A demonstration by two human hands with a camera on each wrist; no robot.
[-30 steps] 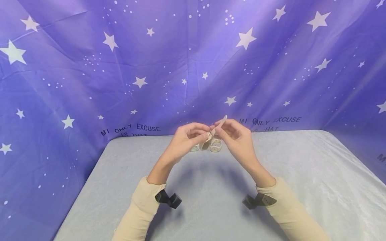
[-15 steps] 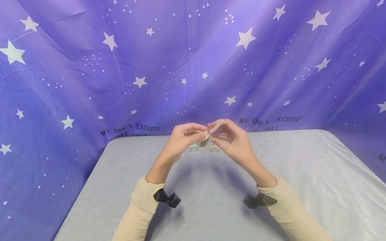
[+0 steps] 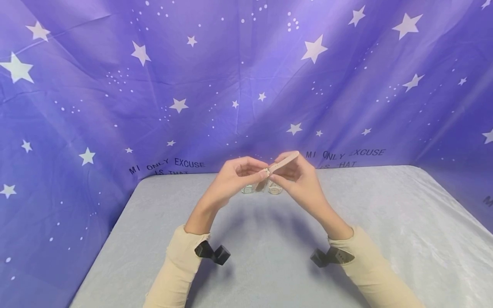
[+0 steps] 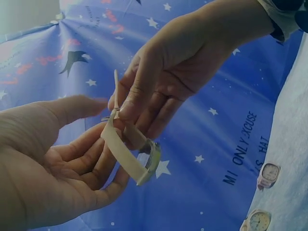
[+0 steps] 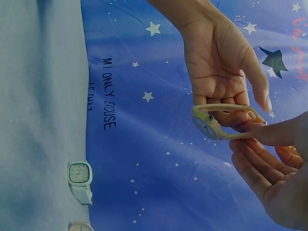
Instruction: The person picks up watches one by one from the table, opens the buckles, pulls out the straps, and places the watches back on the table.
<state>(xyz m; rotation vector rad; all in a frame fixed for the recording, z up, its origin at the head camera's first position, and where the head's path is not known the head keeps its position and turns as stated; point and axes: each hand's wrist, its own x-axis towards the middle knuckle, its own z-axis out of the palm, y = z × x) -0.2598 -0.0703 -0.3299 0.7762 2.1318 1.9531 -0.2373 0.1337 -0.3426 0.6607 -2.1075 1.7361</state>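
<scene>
A wristwatch with a cream strap [image 3: 286,160] is held in the air between both hands, its strap bent into a loop. My left hand [image 3: 231,182] has its fingers curled against the strap by the buckle, its thumb slightly apart in the left wrist view. My right hand [image 3: 304,184] pinches the strap near the buckle between thumb and fingers. The free strap end sticks up past the right thumb. The round watch case [image 4: 153,159] hangs at the far end of the loop, and its dial [image 5: 206,127] shows in the right wrist view.
On the grey cloth-covered table [image 3: 265,265], beyond the hands, lie a pale green square watch [image 5: 79,174] and a cream round-faced watch [image 3: 275,188]. A purple starry curtain [image 3: 215,77] hangs behind the table. Black wrist cameras [image 3: 221,255] jut from both sleeves.
The free strap end has swung from steeply upright to a slant toward the right. My right thumb and fingers have shifted their grip closer to the buckle. The left hand has barely moved.
</scene>
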